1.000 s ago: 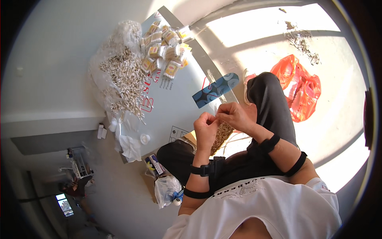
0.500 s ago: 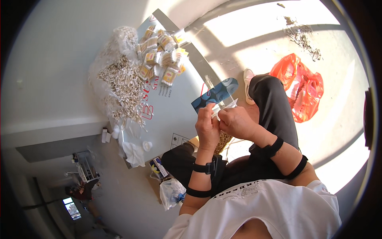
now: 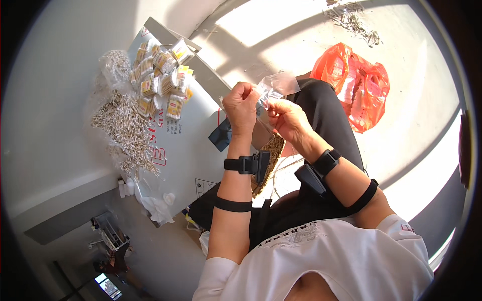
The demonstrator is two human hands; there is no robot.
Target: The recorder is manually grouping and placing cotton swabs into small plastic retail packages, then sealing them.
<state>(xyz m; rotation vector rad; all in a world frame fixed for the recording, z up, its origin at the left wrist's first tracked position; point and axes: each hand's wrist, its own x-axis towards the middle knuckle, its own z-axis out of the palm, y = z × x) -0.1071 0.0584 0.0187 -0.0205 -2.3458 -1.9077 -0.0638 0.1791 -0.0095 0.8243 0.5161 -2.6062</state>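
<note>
My left hand pinches the near-left edge of a small transparent plastic bag. The fingers of my right hand are closed on the lower part of that bag, which spreads out above them, thin and crinkled. Whether anything lies inside it I cannot tell. Beneath my left wrist, a blue patterned sheet lies at the box's edge, partly covered by the arm. On the large grey box to the left lie a heap of loose cotton swabs in a plastic bag and several small packs of swabs.
A red plastic bag with pinkish packs inside stands on the floor at right. Farther back lies a pile of scraps. A woven basket sits between my knees and the box. White crumpled plastic lies at the box's near corner.
Both hands have risen away from the blue sheet. The transparent bag, bunched between them before, now spreads out above my right hand. The whole view has also shifted.
</note>
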